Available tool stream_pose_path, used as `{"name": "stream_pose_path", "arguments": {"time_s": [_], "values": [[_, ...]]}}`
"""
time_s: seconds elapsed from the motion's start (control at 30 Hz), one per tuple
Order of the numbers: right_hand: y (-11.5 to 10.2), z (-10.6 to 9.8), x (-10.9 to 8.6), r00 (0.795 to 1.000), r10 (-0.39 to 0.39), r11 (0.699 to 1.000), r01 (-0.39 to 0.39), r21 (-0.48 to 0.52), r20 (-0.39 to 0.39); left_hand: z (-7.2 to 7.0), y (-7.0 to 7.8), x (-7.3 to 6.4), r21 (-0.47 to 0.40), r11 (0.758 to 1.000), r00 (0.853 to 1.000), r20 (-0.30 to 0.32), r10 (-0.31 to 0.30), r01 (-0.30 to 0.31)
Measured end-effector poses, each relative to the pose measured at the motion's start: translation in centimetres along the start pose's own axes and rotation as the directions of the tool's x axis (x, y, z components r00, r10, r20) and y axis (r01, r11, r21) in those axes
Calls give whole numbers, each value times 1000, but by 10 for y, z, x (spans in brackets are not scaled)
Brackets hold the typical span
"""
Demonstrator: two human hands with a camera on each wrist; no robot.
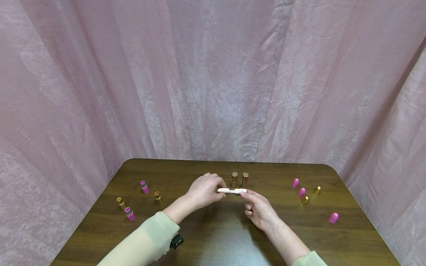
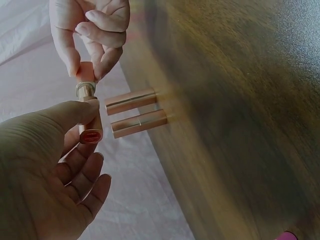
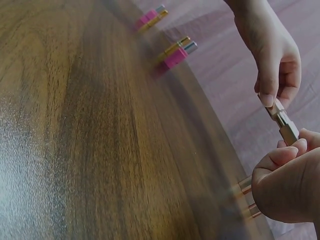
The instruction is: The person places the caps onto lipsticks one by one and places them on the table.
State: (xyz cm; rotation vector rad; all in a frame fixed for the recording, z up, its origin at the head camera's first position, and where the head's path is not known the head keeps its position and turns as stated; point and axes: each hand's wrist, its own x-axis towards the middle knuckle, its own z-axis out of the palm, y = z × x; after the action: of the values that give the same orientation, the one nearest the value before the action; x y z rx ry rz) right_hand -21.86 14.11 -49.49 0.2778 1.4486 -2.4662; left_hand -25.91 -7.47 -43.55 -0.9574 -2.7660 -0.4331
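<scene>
Above the middle of the table, both hands hold a rose-gold lipstick (image 1: 232, 191) lengthwise between them. Its narrower shiny middle section shows between two wider ends. My left hand (image 1: 204, 190) pinches one end between thumb and fingers; in the left wrist view this end has a red face (image 2: 91, 136). My right hand (image 1: 259, 212) pinches the opposite end with thumb and forefinger, its other fingers curled in. Just behind the held lipstick, two closed rose-gold lipsticks stand upright side by side, a left one (image 1: 234, 178) and a right one (image 1: 245, 178).
On the left of the wooden table (image 1: 213, 236) stand pink lipstick bases (image 1: 129, 214) and gold lipstick bases (image 1: 158, 197), uncapped. Pink caps (image 1: 333, 218) and gold caps (image 1: 317, 190) are spread over the right side. A pink curtain (image 1: 213, 92) hangs behind the table.
</scene>
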Motion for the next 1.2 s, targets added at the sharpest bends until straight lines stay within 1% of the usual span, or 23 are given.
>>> {"name": "stream_pose_path", "arguments": {"time_s": [0.2, 0.37, 0.53, 0.9, 1.07, 1.2], "values": [[1, 3, 0, 1000, 1, 1000, -1, -12, 15, 1, 2, 1, -1, 1000, 1000, -7, 8, -8], [2, 5, 0, 1000, -1, 1000, 1, -1, 24, 2, 3, 2, 9, 1000, 1000, -2, 7, -7], [4, 7, 1, 999, 5, 1000, -4, -20, 35, 3, 4, 2, 9, 1000, 1000, 8, 6, -6], [6, 9, 1, 999, 2, 999, -1, -40, 33, 4, 5, 0, 20, 1000, 1000, 6, 9, -9], [5, 11, 0, 1000, -13, 998, 14, -55, 21, 4, 5, -1, 64, 997, 999, 4, 32, -32], [5, 12, -1, 999, -44, 993, 42, -114, -13, 4, 6, -3, 98, 994, 998, 3, 55, -55]]}}
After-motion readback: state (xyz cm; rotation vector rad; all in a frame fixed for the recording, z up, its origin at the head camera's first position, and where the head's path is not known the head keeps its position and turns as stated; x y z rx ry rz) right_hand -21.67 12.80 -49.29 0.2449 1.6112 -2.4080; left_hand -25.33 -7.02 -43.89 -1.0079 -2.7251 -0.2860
